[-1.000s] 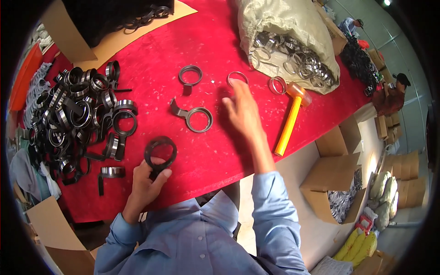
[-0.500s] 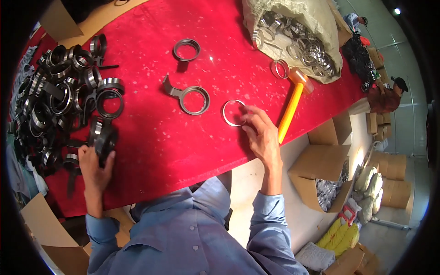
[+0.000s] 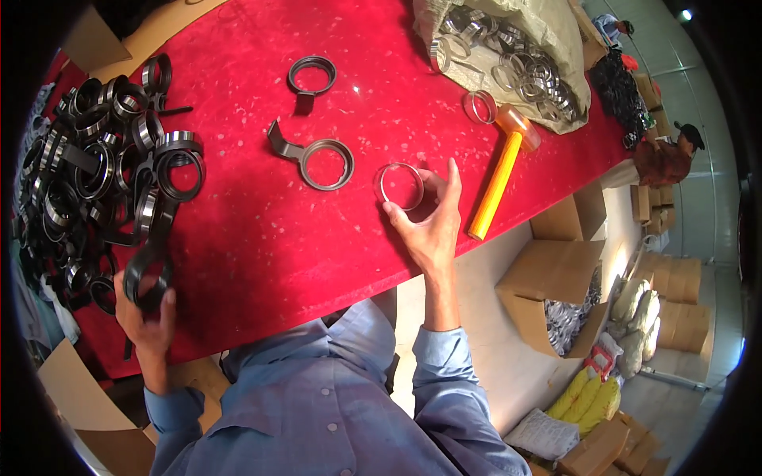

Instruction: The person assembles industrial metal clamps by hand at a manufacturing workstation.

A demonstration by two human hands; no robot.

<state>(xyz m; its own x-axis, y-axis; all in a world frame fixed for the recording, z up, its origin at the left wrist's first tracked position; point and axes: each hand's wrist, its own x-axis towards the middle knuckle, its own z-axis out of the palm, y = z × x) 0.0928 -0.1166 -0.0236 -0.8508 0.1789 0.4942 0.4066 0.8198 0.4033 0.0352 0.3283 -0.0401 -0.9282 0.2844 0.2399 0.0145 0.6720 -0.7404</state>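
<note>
Two bare hands are reaching out over a red-covered table (image 3: 254, 222), each of them grasping something round; the left hand (image 3: 147, 327) is closing its thumb and fingers around a black ring-shaped part (image 3: 145, 255), low at the left, right by a large heap of black and silver ring-shaped parts (image 3: 99, 170); whether the held part is touching that heap, I cannot tell.

The right hand (image 3: 435, 226) is pinching a thin silver metal ring (image 3: 382, 187); its thumb is meeting the lower rim and its curled fingers the right side, while one finger is pointing away from the body; whether the ring is resting on the table or hanging just above it, I cannot make out.

Between the hands and farther out, two black ring brackets with flat tabs (image 3: 292, 151) are lying apart from each other; to the right, a hammer with a yellow handle and a translucent amber head (image 3: 496, 186) is lying at a slant, its head just beside some loose silver rings (image 3: 468, 107); behind these, a pale woven sack (image 3: 548, 24) is gaping open, with many shiny metal rings (image 3: 540, 83) showing in its mouth.
</note>
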